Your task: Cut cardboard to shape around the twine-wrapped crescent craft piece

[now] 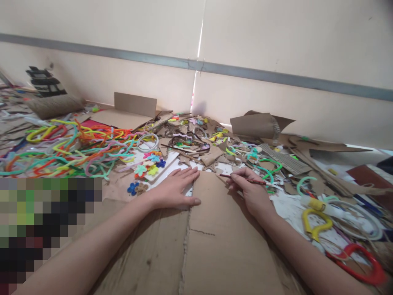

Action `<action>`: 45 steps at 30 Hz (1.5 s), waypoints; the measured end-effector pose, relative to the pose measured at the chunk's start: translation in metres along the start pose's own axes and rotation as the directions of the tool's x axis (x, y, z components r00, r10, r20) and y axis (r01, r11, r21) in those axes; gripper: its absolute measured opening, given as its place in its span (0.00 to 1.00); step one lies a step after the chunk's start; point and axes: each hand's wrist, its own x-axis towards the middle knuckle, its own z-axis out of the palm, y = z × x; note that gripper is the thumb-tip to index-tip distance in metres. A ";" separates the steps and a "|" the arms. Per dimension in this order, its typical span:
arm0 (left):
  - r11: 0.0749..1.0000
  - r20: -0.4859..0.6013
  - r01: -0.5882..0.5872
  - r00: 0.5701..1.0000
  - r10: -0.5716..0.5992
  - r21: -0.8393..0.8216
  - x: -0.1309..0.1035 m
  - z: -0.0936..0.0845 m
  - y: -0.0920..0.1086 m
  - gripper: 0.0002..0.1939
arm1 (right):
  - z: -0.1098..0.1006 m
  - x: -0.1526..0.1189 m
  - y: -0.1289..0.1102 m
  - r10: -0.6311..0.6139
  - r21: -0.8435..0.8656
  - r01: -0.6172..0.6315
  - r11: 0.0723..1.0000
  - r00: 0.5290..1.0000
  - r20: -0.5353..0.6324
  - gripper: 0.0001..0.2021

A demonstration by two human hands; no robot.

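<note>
A long piece of brown cardboard (227, 250) lies in front of me, with a ragged left edge and a short dark line across its left part. My left hand (176, 188) rests flat at its upper left edge, fingers stretched out, thumb on the cardboard. My right hand (253, 194) is at the cardboard's upper right and grips a thin dark red pencil-like stick (225, 175), whose tip points left over the far end of the cardboard. Under the piece lies a larger, worn cardboard sheet (147, 250).
Coloured pipe cleaners (92, 151) heap at the left, near small felt flowers (152, 168). Cardboard scraps (258, 125) pile along the wall. Yellow-and-red-handled scissors (316, 223) and a glue bottle (330, 207) lie at the right. A twine roll (57, 106) sits back left.
</note>
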 end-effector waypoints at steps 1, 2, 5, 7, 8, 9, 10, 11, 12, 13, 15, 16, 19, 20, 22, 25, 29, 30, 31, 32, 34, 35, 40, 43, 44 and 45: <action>1.000 0.000 -0.003 1.000 0.003 0.007 0.000 0.000 0.000 0.47 | 0.000 0.000 0.001 -0.001 0.000 0.001 1.000 1.000 -0.002 0.08; 1.000 0.001 -0.008 1.000 0.008 0.013 0.001 0.001 -0.001 0.46 | 0.000 0.000 0.001 -0.001 0.001 0.001 1.000 1.000 -0.004 0.08; 0.999 0.008 -0.022 1.000 0.022 0.026 0.003 0.001 -0.003 0.41 | -0.001 0.001 0.005 0.003 0.014 -0.003 1.000 1.000 -0.016 0.08; 0.999 0.017 -0.026 1.000 0.026 0.030 0.003 0.001 -0.004 0.38 | -0.001 0.002 0.007 0.007 0.026 -0.006 1.000 1.000 -0.026 0.09; 0.999 0.021 -0.025 0.999 0.024 0.032 0.003 0.002 -0.005 0.37 | -0.002 0.002 0.007 0.008 0.031 -0.007 0.999 1.000 -0.029 0.09; 0.999 0.023 -0.022 1.000 0.021 0.034 0.004 0.002 -0.005 0.36 | -0.002 0.002 0.007 0.009 0.035 -0.008 0.999 0.999 -0.030 0.09; 0.999 0.024 -0.019 1.000 0.018 0.036 0.004 0.002 -0.005 0.36 | -0.002 0.002 0.007 0.009 0.036 -0.008 0.999 0.999 -0.031 0.09; 0.999 0.023 -0.018 1.000 0.017 0.038 0.004 0.002 -0.005 0.36 | -0.002 0.002 0.006 0.009 0.036 -0.008 0.999 0.999 -0.031 0.08; 0.999 0.021 -0.017 1.000 0.016 0.039 0.004 0.002 -0.005 0.36 | -0.003 0.001 0.005 0.007 0.035 -0.006 0.999 0.999 -0.032 0.08; 0.999 0.019 -0.017 1.000 0.016 0.040 0.004 0.002 -0.004 0.36 | -0.003 0.001 0.004 0.005 0.035 -0.004 0.999 0.999 -0.034 0.08; 0.999 0.015 -0.017 1.000 0.016 0.041 0.004 0.002 -0.004 0.36 | -0.003 0.000 0.003 0.005 0.040 -0.003 0.999 0.999 -0.038 0.08; 0.999 0.013 -0.017 1.000 0.016 0.043 0.004 0.003 -0.004 0.36 | -0.003 0.000 0.003 0.006 0.048 -0.005 0.999 0.999 -0.039 0.07; 0.998 0.013 -0.019 1.000 0.018 0.054 0.005 0.003 -0.004 0.36 | -0.004 0.002 0.006 0.020 0.102 -0.016 0.995 0.999 -0.038 0.07; 0.998 0.013 -0.018 1.000 0.018 0.058 0.005 0.003 -0.005 0.36 | -0.005 0.003 0.008 0.027 0.130 -0.021 0.991 0.999 -0.039 0.08; 0.998 0.012 -0.018 1.000 0.017 0.064 0.005 0.004 -0.005 0.36 | -0.008 0.006 0.008 0.033 0.194 -0.023 0.981 0.998 -0.050 0.08; 0.997 0.006 -0.020 1.000 0.019 0.071 0.005 0.003 -0.006 0.36 | -0.020 0.011 0.003 0.005 0.284 0.024 0.958 0.995 -0.104 0.08; 0.998 0.016 -0.008 1.000 0.007 0.066 0.005 0.002 -0.004 0.36 | -0.041 0.018 -0.011 -0.029 0.363 0.096 0.927 0.982 -0.187 0.11; 0.998 0.019 -0.003 1.000 0.002 0.064 0.005 0.001 -0.004 0.36 | -0.045 0.019 -0.014 -0.031 0.372 0.104 0.922 0.980 -0.197 0.11; 0.998 0.021 0.002 1.000 -0.003 0.061 0.005 0.001 -0.004 0.36 | -0.048 0.019 -0.016 -0.032 0.377 0.108 0.920 0.979 -0.203 0.10; 0.998 0.021 0.005 1.000 -0.006 0.060 0.005 0.001 -0.003 0.36 | -0.050 0.019 -0.017 -0.033 0.379 0.109 0.919 0.979 -0.202 0.10; 0.998 0.018 0.009 1.000 -0.010 0.060 0.005 0.001 -0.003 0.36 | -0.049 0.017 -0.017 -0.033 0.380 0.101 0.920 0.983 -0.181 0.08; 0.998 0.017 0.010 1.000 -0.011 0.060 0.005 0.001 -0.003 0.36 | -0.046 0.014 -0.016 -0.031 0.376 0.089 0.922 0.987 -0.158 0.08; 0.998 0.011 0.012 1.000 -0.013 0.062 0.003 0.001 -0.001 0.37 | -0.022 0.000 -0.006 0.017 0.286 -0.017 0.958 1.000 0.001 0.07; 0.998 0.007 0.017 1.000 -0.017 0.064 0.004 0.001 0.000 0.37 | -0.012 -0.003 -0.001 0.040 0.225 -0.053 0.973 0.997 0.062 0.10; 0.998 0.004 0.018 1.000 -0.018 0.066 0.004 0.001 0.000 0.37 | -0.011 -0.003 0.000 0.043 0.211 -0.057 0.976 0.997 0.071 0.12; 0.998 0.000 0.018 1.000 -0.018 0.068 0.004 0.002 0.000 0.37 | -0.010 -0.003 0.001 0.046 0.199 -0.060 0.978 0.996 0.075 0.13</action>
